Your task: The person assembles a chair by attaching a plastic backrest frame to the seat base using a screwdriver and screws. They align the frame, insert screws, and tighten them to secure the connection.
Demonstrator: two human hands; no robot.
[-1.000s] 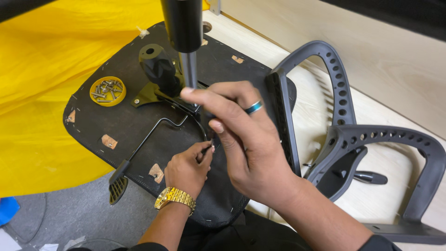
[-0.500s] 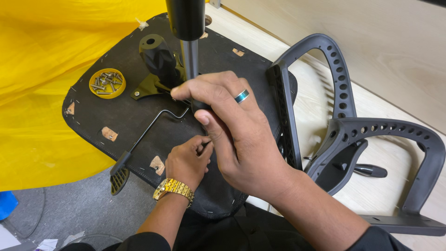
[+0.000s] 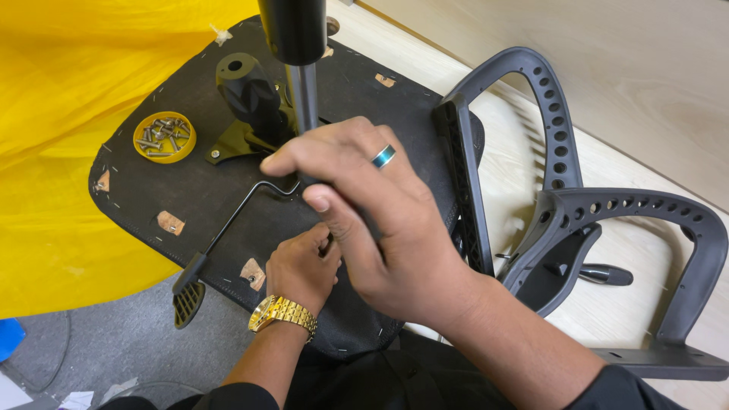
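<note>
Two bare hands work over an upturned black chair seat (image 3: pixel 228 190), which serves as the reference for all positions below. At the near part of the seat underside, the left hand (image 3: pixel 304 269), wearing a gold wristwatch (image 3: pixel 282 313), is curled with fingertips pinched together at a small item against the seat; the item is too hidden to identify. The right hand (image 3: pixel 372 212), bearing a teal ring (image 3: pixel 383 156), lies over and just beyond the left hand, its fingers bent downward around something at the seat's centre. What it grips is covered by the hand itself; it appears to be a tool or fastener, but this cannot be confirmed.

Rising from the middle of the seat is a metal gas-lift column (image 3: pixel 302 91) with a black sleeve above. Beside the column's base, toward the seat's far left, sits the black tilt mechanism (image 3: pixel 247 95). A bent black lever rod (image 3: pixel 235 216) runs from under the right hand to a paddle handle (image 3: pixel 187 296) at the seat's near-left edge. A yellow dish of screws (image 3: pixel 164 137) rests on the seat's left portion. Against the seat's right edge stand two grey perforated armrests (image 3: pixel 562 175), on a pale wooden floor (image 3: pixel 645 68). Yellow sheeting (image 3: pixel 68 91) lies left of the seat.
</note>
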